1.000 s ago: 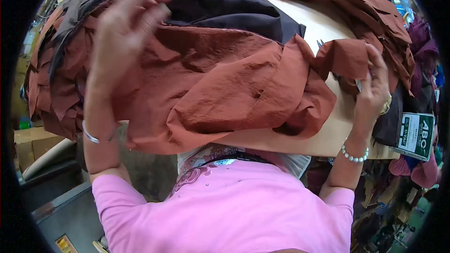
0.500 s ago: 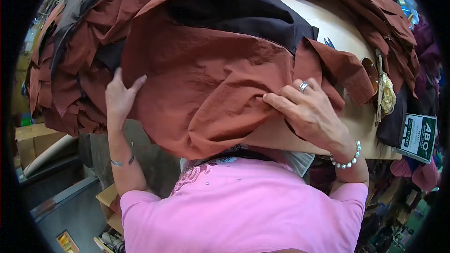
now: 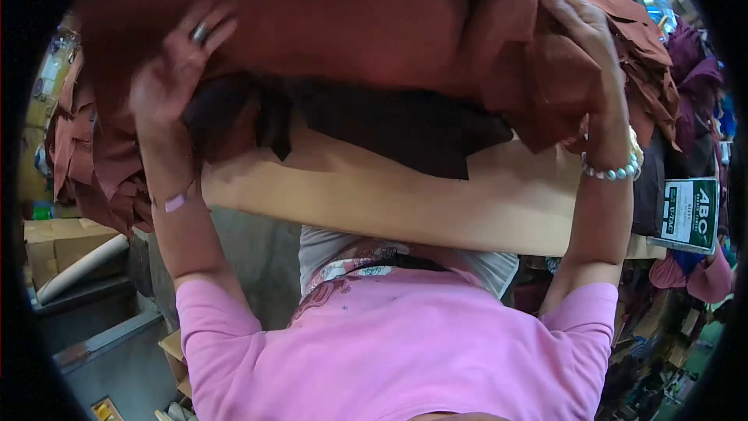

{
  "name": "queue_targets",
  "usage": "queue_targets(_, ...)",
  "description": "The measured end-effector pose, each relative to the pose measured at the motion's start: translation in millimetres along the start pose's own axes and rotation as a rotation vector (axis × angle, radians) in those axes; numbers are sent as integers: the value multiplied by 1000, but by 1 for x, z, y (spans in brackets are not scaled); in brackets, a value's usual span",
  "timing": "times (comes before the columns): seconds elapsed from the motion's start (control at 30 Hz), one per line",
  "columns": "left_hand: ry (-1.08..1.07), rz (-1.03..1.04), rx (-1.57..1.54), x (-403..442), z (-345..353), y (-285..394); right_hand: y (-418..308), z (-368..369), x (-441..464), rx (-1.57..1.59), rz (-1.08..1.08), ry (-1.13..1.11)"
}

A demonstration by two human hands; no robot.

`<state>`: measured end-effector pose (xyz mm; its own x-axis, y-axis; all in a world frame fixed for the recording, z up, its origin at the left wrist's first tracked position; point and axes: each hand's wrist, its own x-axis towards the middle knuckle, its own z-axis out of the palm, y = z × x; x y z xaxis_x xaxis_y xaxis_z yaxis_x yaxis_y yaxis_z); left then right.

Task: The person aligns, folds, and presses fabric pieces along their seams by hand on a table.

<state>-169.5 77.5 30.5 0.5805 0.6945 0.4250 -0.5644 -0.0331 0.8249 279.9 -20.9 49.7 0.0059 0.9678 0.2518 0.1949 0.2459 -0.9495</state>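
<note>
A large brown garment piece [image 3: 351, 19] with black cloth [image 3: 389, 121] along its lower side is raised over the work table [image 3: 436, 195], blurred by motion. My left hand [image 3: 183, 62] lies against its left part, fingers apart and a ring showing; this hand is smeared. At the upper right, my right hand [image 3: 580, 19] has its fingers closed over a fold of the brown cloth. The thumb of that hand is hidden.
Brown cut pieces [image 3: 82, 148] are heaped at the left and more brown cloth [image 3: 643, 62] lies at the right. A green and white ABC packet [image 3: 689, 214] hangs by the table's right edge. Cardboard boxes [image 3: 74, 245] and a pale tube [image 3: 82, 269] stand lower left.
The brown piece has risen and moved away from me, baring the table's front. Both hands have moved up and forward, the right one also further right.
</note>
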Motion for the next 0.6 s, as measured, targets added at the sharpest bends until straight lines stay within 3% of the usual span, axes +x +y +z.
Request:
queue_targets(0.07, -219, -33, -40, 41, -1, -9, 64, -57, 49, 39, 112, -114)
queue_targets(0.1, 113, -110, 113, 49, 2, -21, 83, -74, 56, 65, 177, -167)
queue_targets(0.2, 135, 78, 1059, 52, 14, -59, 26, -40, 26, -561, -60, 387)
queue_targets(0.23, 137, -134, 1276, 42, 43, -46, 14, -40, 18, -317, -57, 381)
queue_targets(0.33, 26, 93, 1743, 30, 45, -59, -7, -15, -9, -369, -150, 86)
queue_targets(0.4, 121, 26, 1790, 28, 31, -67, -7, 23, -22, -815, 19, 36)
queue_targets(0.43, 182, -38, 1773, 29, 21, -69, 12, 26, -19, -1109, -298, 169)
queue_targets(0.6, 332, -208, 1688, 27, 14, -76, 61, 10, 21, -1110, 197, 289)
